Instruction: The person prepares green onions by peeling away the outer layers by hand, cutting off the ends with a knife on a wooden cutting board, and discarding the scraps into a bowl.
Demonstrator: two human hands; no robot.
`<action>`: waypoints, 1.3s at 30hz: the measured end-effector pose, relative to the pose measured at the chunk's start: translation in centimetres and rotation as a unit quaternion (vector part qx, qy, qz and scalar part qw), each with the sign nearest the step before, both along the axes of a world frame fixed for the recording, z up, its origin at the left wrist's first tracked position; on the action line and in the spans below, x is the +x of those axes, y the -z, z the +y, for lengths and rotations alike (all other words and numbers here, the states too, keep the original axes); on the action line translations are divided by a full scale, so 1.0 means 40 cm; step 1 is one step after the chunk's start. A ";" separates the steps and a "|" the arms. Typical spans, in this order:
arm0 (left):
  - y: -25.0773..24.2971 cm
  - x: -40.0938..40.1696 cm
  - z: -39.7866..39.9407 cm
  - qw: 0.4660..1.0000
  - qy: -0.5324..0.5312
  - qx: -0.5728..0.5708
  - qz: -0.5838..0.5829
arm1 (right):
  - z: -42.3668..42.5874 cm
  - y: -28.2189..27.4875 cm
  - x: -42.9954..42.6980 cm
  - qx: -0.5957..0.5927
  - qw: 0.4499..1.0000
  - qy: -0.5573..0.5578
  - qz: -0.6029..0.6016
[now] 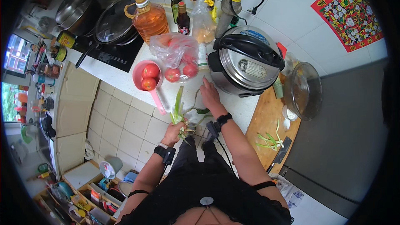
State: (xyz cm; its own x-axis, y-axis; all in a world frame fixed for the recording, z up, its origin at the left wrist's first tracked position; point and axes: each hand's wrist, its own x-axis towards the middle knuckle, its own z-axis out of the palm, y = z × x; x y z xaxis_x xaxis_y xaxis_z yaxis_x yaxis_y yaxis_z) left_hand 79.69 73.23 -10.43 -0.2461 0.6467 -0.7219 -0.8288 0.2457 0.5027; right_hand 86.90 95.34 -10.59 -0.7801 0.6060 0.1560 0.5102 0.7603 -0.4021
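Observation:
My left hand (172,132) grips a bunch of scallion leaves (177,112) at the front edge of the counter. Over the countertop, my right hand (211,97) reaches down between the tomatoes and the pressure cooker, index finger extended. Whether anything is pinched under its fingers is hidden. Thin wilted leaf strands (195,101) trail beside it, and a darker green piece (202,111) lies by the wrist. A pink ladle (157,101) with several tomatoes stands to the left. Behind it, a clear plastic bag (173,50) covers more tomatoes (172,75).
A large pressure cooker (247,65) stands close right of my right hand. Farther right, a wooden cutting board (265,115) bears scallion pieces (272,140), a cleaver (282,151) and a glass bowl (303,90). An oil jug (151,18) and a covered pan (115,22) stand at the back left.

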 end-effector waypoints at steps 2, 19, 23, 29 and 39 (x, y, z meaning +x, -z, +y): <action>-0.003 -0.001 0.001 1.000 0.005 -0.007 0.005 | 0.014 0.031 -0.016 0.034 0.998 -0.023 -0.053; -0.033 0.042 0.062 1.000 0.005 0.012 0.001 | -0.234 -0.045 0.089 -0.497 0.844 0.109 0.167; 0.028 0.043 0.030 0.998 0.007 0.065 -0.015 | -0.262 -0.070 0.100 -0.442 0.870 0.153 0.157; 0.023 0.031 0.025 0.995 -0.021 0.046 -0.081 | -0.267 -0.048 0.125 -0.188 0.965 -0.011 0.181; -0.010 -0.001 -0.002 0.997 0.058 0.033 -0.025 | -0.151 -0.070 0.191 -0.265 0.954 0.055 0.127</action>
